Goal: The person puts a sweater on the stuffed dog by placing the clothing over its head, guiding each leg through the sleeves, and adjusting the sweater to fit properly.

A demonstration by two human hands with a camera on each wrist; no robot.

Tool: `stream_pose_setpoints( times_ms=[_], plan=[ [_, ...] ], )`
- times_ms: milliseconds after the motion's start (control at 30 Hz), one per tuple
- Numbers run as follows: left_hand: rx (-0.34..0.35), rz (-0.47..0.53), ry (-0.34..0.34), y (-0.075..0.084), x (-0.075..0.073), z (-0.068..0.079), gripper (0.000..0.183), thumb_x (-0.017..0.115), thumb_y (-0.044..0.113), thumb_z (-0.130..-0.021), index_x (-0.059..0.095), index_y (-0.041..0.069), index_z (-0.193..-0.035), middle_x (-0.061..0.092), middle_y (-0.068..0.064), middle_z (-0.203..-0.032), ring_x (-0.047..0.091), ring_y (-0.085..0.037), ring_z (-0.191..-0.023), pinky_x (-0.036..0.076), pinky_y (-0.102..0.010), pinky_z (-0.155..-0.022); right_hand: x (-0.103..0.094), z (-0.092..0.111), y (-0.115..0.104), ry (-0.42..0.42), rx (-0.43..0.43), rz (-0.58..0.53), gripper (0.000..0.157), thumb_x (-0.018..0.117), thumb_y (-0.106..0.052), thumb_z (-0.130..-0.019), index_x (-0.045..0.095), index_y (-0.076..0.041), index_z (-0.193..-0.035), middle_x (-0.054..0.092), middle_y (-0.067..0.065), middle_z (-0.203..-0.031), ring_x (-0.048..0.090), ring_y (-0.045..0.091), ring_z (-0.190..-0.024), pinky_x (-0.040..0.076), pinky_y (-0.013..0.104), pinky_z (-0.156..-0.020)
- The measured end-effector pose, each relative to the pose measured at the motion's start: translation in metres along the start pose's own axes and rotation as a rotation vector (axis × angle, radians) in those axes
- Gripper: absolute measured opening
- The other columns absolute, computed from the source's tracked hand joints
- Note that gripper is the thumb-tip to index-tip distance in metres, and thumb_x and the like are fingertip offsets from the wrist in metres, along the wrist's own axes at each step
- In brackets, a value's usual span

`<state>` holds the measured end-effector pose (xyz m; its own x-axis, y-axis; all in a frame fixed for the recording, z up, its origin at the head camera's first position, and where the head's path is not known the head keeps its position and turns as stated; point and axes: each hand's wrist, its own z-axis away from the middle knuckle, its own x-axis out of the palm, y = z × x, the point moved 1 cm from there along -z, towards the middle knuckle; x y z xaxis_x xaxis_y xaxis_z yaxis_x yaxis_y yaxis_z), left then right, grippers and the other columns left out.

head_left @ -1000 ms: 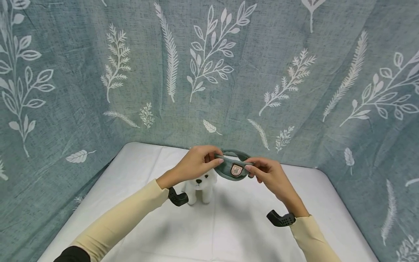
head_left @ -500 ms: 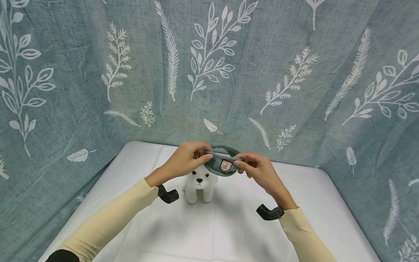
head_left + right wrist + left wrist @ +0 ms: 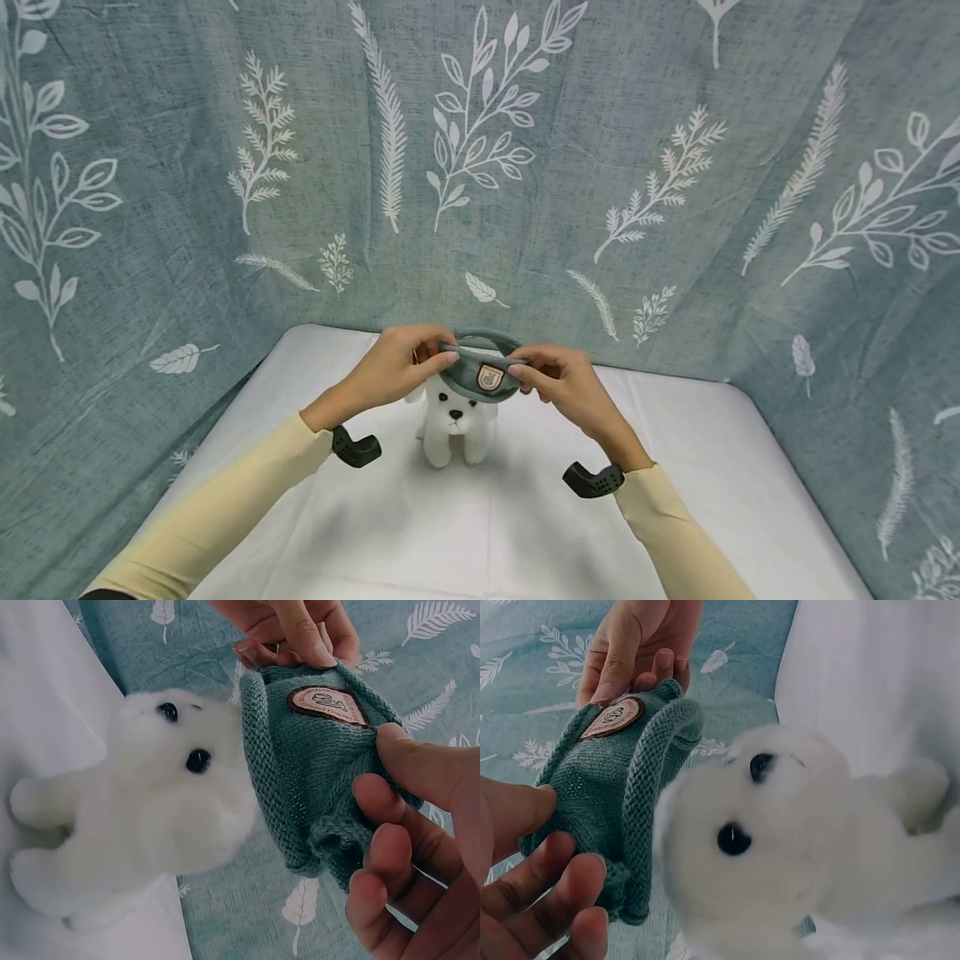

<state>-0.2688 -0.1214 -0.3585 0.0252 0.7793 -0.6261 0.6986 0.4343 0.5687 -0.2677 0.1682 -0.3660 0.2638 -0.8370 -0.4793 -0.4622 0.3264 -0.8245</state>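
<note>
A white plush dog [image 3: 456, 421] stands upright on the white surface, facing the head camera. Just in front of the top of its head is a small green knitted sweater [image 3: 467, 375] with rolled edges and a pink shield-shaped patch. My left hand [image 3: 401, 358] pinches one end of the sweater's edge between thumb and fingers; my right hand [image 3: 566, 382] pinches the other end. Between them the opening is spread. In the right wrist view, the lower rolled hem sits right beside the dog's head [image 3: 187, 772]; whether they touch I cannot tell. The sweater hides the top of the head.
A white padded surface [image 3: 420, 533] lies under everything. Blue-green cloth with white leaf prints [image 3: 555, 208] hangs behind it and along both sides. Black wrist devices [image 3: 356, 447] sit at both cuffs.
Both hands have moved left with the sweater, from right of the plush dog's head to over its top. The dog stays in place, and its face shows more now than a second ago.
</note>
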Motion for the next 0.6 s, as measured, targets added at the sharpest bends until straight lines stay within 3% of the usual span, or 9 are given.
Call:
stream_pose_setpoints(
  times_ms=[600],
  plan=[
    [-0.037, -0.049, -0.035, -0.008, -0.021, 0.016, 0.010, 0.071, 0.024, -0.100, 0.073, 0.022, -0.110, 0.061, 0.008, -0.078, 0.056, -0.011, -0.064, 0.049, -0.030, -0.060, 0.022, -0.011, -0.001, -0.052, -0.026, 0.034, 0.018, 0.069, -0.034, -0.101, 0.074, -0.028, -0.116, 0.069, 0.005, -0.082, 0.056, 0.028, -0.066, 0.046, 0.033, -0.058]
  ],
)
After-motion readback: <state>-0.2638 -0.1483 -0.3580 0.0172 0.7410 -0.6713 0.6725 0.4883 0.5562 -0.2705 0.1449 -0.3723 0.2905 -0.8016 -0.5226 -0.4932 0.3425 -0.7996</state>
